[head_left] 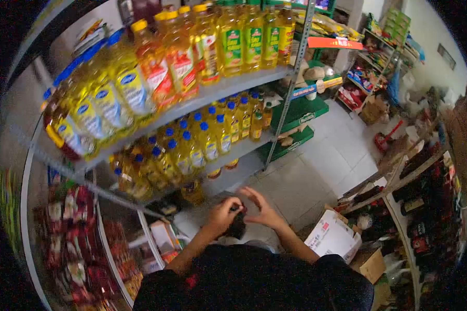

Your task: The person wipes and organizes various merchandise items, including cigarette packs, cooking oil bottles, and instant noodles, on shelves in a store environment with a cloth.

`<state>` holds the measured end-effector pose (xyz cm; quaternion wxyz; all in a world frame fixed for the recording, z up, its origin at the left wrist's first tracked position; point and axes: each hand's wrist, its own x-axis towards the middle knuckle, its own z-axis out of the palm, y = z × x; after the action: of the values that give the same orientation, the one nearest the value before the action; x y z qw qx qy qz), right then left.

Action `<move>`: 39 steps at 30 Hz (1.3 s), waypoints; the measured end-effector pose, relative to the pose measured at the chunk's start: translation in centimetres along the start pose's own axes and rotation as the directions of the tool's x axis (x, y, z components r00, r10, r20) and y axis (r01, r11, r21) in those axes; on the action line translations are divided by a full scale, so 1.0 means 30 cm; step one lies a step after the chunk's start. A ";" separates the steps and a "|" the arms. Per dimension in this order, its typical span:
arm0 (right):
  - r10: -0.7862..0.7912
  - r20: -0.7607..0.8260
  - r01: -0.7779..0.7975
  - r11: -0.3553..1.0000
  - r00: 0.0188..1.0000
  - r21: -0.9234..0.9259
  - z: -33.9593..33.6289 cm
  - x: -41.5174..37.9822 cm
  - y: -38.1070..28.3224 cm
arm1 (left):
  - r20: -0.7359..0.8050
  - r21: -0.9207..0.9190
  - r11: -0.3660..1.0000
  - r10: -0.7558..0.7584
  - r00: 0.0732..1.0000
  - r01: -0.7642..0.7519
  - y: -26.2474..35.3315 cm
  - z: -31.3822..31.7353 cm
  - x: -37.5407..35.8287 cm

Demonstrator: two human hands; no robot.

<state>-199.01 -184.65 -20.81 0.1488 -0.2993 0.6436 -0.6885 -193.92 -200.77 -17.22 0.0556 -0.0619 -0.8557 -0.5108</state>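
Observation:
In front of my dark shirt (pixel 259 274), my two hands are raised close together over the floor. My left hand (pixel 223 214) is curled, with thumb and fingertips brought together; what it holds, if anything, I cannot make out. Just beside it, my right hand (pixel 261 208) has its fingers bent and spread apart from the thumb, with nothing visible in its grasp. Dark shapes show between and below the hands. Beyond them, the lower shelf bears rows of blue-capped oil bottles (pixel 210 147).
A metal rack holds larger oil bottles (pixel 175 62) on its upper shelf (pixel 207 96). Green trays (pixel 306 114) stand at its right end. A white carton (pixel 333 236) lies right of me, near shelves of dark goods. Red packets (pixel 78 233) fill the left shelving.

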 end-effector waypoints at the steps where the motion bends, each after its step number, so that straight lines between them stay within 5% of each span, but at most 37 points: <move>1: -0.046 0.066 0.027 0.961 0.997 0.275 -0.001 0.057 -0.012 | 0.086 -0.062 0.998 0.032 0.996 -0.026 0.002 0.008 0.072; 3: -0.007 0.087 -0.002 0.995 0.996 0.102 -0.039 0.118 0.036 | 0.150 -0.144 0.989 0.061 0.987 -0.039 0.011 0.038 0.208; 5: 0.454 0.082 -0.461 0.880 0.887 0.116 -0.058 0.151 0.058 | 0.139 -0.188 0.968 0.195 0.971 -0.168 0.069 0.042 0.345; 6: 0.244 -0.123 -0.238 0.970 0.962 0.057 -0.055 0.165 0.093 | 0.115 -0.238 0.953 0.219 0.969 -0.187 0.098 0.032 0.411; 9: 0.307 -0.119 -0.266 0.924 0.944 0.275 -0.225 0.202 0.126 | -0.161 -0.412 0.853 0.277 0.947 -0.320 0.108 0.014 0.628; 10: 0.336 -0.205 -0.257 0.906 0.919 0.336 -0.296 0.195 0.138 | -0.204 -0.483 0.849 0.130 0.970 -0.215 0.115 -0.002 0.702; 12: 0.293 -0.242 -0.236 0.942 0.925 0.239 -0.478 0.200 0.099 | -0.408 -0.440 0.852 0.093 0.908 -0.285 0.113 0.004 0.843; 14: 0.291 -0.266 -0.224 0.940 0.919 0.256 -0.649 0.220 0.051 | -0.422 -0.467 0.849 0.030 0.906 -0.246 0.072 0.061 0.962; 16: 0.244 -0.293 -0.252 0.968 0.924 0.012 -0.837 0.246 0.048 | -0.443 -0.484 0.838 0.014 0.896 -0.253 0.035 0.163 1.070; 17: 0.233 -0.285 -0.245 0.969 0.930 -0.007 -0.924 0.266 0.027 | -0.336 -0.499 0.860 -0.082 0.938 -0.104 0.042 0.214 1.119; 18: 0.080 -0.384 -0.045 0.994 0.920 0.099 -1.017 0.298 -0.010 | -0.238 -0.501 0.865 -0.172 0.956 0.031 0.062 0.264 1.184; 19: -0.053 -0.490 0.171 0.965 0.870 0.200 -1.093 0.339 -0.053 | -0.179 -0.409 0.912 -0.087 0.980 0.006 0.094 0.319 1.238; 20: -0.019 -0.537 0.217 0.927 0.843 0.307 -1.157 0.384 -0.125 | -0.033 -0.590 0.799 -0.172 0.985 0.119 0.101 0.383 1.289; 23: 0.078 -0.599 0.329 0.775 0.797 0.539 -1.366 0.451 -0.106 | 0.086 -0.340 0.941 0.032 0.996 -0.001 0.140 0.503 1.422; 25: 0.019 -0.502 0.308 0.769 0.865 0.560 -1.483 0.520 -0.038 | 0.069 -0.180 0.978 0.123 0.990 -0.109 0.146 0.557 1.478; 27: 0.173 -0.560 0.350 0.624 0.810 0.699 -1.540 0.597 0.004 | 0.088 -0.004 0.982 0.189 0.978 -0.189 0.165 0.578 1.495; 28: 0.114 -0.578 0.358 0.684 0.808 0.635 -1.560 0.643 -0.010 | 0.118 -0.190 0.980 0.077 0.990 -0.053 0.199 0.580 1.494; 29: 0.009 -0.643 0.300 0.880 0.766 0.369 -1.585 0.703 -0.042 | 0.162 -0.371 0.925 -0.020 0.987 0.080 0.228 0.577 1.502; 30: -0.125 -0.667 0.215 0.975 0.735 0.055 -1.609 0.772 -0.087 | 0.227 -0.298 0.952 -0.006 0.974 0.076 0.233 0.548 1.514; 31: -0.205 -0.585 0.229 0.973 0.785 -0.034 -1.617 0.842 -0.181 | 0.222 -0.295 0.951 -0.021 0.975 0.087 0.231 0.531 1.526; 32: -0.257 -0.512 0.239 0.966 0.820 -0.102 -1.646 0.931 -0.216 | 0.101 -0.245 0.968 0.088 0.991 -0.061 0.227 0.517 1.538; 33: -0.455 -0.450 0.349 0.887 0.768 -0.302 -1.665 1.026 -0.242 | -0.009 -0.178 0.963 0.204 0.979 -0.202 0.235 0.507 1.551; 34: -0.681 -0.263 0.322 0.604 0.683 -0.729 -1.682 1.122 -0.312 | -0.048 -0.175 0.976 0.125 0.991 -0.131 0.319 0.478 1.566; 35: -0.739 -0.170 0.357 0.496 0.652 -0.791 -1.685 1.201 -0.336 | -0.043 -0.178 0.976 0.120 0.992 -0.126 0.334 0.470 1.597; 37: -0.862 0.003 0.529 0.309 0.507 -0.790 -1.649 1.333 -0.349 | -0.222 0.087 0.935 0.354 0.909 -0.343 0.339 0.459 1.666; 39: -0.833 0.173 0.560 0.185 0.525 -0.808 -1.628 1.392 -0.321 | -0.301 0.208 0.869 0.493 0.817 -0.448 0.346 0.465 1.748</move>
<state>-259.19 -169.13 -1.84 -0.4374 -0.4819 0.6735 -0.3507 -244.38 -181.01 -6.48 0.3328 -0.1776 -0.8214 -0.4279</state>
